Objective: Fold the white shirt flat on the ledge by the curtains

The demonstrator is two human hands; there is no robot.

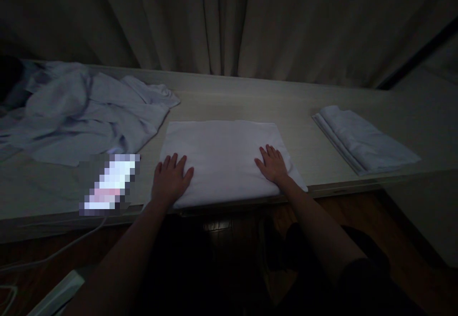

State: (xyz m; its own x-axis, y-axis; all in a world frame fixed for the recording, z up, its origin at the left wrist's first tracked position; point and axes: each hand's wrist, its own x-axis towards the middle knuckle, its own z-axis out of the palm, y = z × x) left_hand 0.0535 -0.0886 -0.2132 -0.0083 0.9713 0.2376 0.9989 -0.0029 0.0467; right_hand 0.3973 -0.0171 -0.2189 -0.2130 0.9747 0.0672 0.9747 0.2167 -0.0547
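A white cloth (223,158) lies spread flat in front of me, its near edge along the front of the pale ledge (243,101). My left hand (171,180) rests on its left side with the fingers spread. On the right side of the cloth, my right hand (272,164) lies flat, fingers apart. Neither hand grips anything. Whether the cloth has one layer or several I cannot tell.
Crumpled light cloth (89,110) is heaped on the left. A folded white cloth stack (361,139) lies at the right. Near the left front edge is a lit, blurred phone-like screen (110,182) with a white cable (67,245). Curtains (229,25) hang behind.
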